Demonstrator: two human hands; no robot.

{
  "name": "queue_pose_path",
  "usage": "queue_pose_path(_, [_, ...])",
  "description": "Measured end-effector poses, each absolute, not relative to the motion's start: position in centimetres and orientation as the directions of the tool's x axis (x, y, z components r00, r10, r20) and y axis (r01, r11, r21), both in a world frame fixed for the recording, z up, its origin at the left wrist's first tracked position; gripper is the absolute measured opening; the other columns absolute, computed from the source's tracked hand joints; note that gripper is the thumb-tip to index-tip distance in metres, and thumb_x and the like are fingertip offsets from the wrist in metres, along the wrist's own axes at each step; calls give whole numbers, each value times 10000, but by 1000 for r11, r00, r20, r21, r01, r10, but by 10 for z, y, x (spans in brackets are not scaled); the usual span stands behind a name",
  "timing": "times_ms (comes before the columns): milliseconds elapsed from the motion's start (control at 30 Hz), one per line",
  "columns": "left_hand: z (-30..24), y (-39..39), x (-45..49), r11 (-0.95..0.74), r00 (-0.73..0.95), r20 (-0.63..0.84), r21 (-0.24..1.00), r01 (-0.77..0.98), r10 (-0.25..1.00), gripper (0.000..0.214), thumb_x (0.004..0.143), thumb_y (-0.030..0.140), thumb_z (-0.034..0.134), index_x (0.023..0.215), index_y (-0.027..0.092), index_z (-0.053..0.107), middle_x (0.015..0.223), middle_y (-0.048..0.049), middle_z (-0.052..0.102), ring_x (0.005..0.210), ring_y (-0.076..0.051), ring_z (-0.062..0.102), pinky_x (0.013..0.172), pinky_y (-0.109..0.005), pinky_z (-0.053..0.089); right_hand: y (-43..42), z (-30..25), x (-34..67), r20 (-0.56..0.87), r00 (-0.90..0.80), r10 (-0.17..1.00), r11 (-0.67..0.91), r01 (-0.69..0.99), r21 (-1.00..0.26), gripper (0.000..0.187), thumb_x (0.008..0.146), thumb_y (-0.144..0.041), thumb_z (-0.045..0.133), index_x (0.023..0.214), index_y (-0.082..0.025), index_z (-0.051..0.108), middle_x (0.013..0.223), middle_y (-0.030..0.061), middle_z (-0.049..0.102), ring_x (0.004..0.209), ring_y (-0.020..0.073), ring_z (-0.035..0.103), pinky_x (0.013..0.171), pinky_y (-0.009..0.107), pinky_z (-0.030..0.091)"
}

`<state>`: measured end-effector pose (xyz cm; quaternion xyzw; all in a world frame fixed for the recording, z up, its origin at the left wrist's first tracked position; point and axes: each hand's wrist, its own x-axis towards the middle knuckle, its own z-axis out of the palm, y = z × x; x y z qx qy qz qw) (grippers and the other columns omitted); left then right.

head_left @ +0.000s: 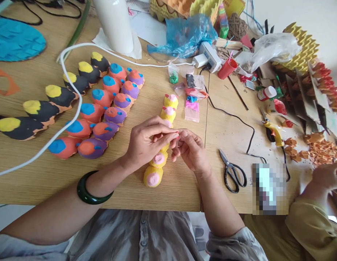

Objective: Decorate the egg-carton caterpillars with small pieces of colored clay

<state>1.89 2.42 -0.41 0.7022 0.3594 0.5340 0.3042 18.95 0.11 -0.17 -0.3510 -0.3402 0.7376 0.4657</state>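
Observation:
My left hand (pixel 145 141) and my right hand (pixel 192 150) meet fingertip to fingertip, both closed in a pinch. A tiny bit of red modelling clay (pixel 177 133) shows between the fingertips, mostly hidden. Under them lies a row of yellow egg-carton cups (pixel 153 176) with pink clay patches. The far cups (pixel 170 100) carry small red bits, and the middle of the row is covered by my hands. Just beyond are small bags of coloured clay, among them a pink one (pixel 192 110) and a red one (pixel 197 92).
Left stand rows of purple (pixel 92 148), coral-and-blue (pixel 66 145) and black-and-yellow cups (pixel 19 127), crossed by a white cable (pixel 80 98). Black-handled scissors (pixel 232 172) lie right, near a yellow glue gun (pixel 274 133). Another person's hand (pixel 327 177) is at the right edge.

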Motion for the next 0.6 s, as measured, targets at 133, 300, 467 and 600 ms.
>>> queue_pose_path(133, [-2, 24, 19, -487, 162, 467, 867, 110, 869, 137, 973, 354, 776, 1053, 261, 837, 917, -36, 721, 706, -129, 629, 607, -261, 530, 1, 0, 190, -213, -346, 914, -367, -476, -800, 369, 859, -523, 841, 906, -208, 656, 677, -76, 661, 456, 48, 502, 424, 179, 562])
queue_pose_path(300, [-2, 24, 20, -462, 230, 441, 885, 48, 868, 188, 995, 367, 740, 1096, 245, 840, 953, -47, 754, 759, -137, 667, 652, -258, 544, 1, 3, 193, -209, -363, 908, -377, -487, -788, 349, 898, -500, 808, 827, -200, 645, 646, -74, 654, 421, 42, 470, 404, 182, 549])
queue_pose_path(467, [-3, 24, 19, -470, 193, 444, 875, 116, 875, 154, 980, 351, 755, 919, 232, 832, 868, -33, 771, 781, -154, 711, 682, -265, 567, 1, 0, 192, -190, -339, 921, -334, -441, -833, 344, 900, -530, 791, 906, -204, 682, 716, -45, 697, 511, 80, 598, 444, 210, 588])
queue_pose_path(600, [-2, 24, 18, -514, 227, 475, 842, 164, 850, 143, 995, 303, 715, 1061, 256, 833, 896, -29, 772, 714, -137, 673, 636, -266, 558, 2, -1, 192, -189, -296, 936, -309, -439, -844, 334, 865, -503, 838, 901, -204, 694, 717, -54, 682, 507, 65, 570, 446, 193, 575])
